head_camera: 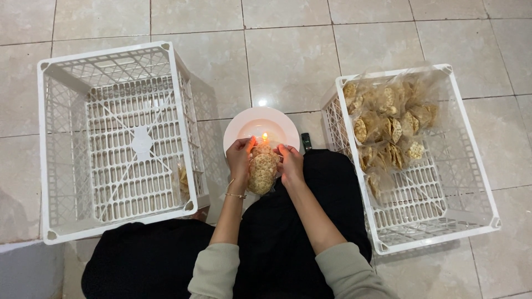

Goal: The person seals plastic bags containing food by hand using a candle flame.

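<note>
Both hands hold a clear bag of round crackers (262, 170) at a small candle flame (265, 136).

Left hand (240, 160) and right hand (289, 163) fingers pinch its top edge closed between them; likely light, crinkly, brittle inside, best gripped at the film.

Even, soft indoor light from overhead, moderately bright. Small white glare spot on glossy floor tile (261, 102) just above white plate (260, 126). Tiny candle flame (265, 136) glowing orange, casting warm pink tint across plate. Faint soft shadows right of left crate (116, 138) and beside right crate (413, 160). Dark clothing at bottom nearly featureless, detail lost. Sheen on clear bags (388, 119) in right crate. Focus fair throughout; slight softness, mild wide-angle bowing toward edges.
</note>
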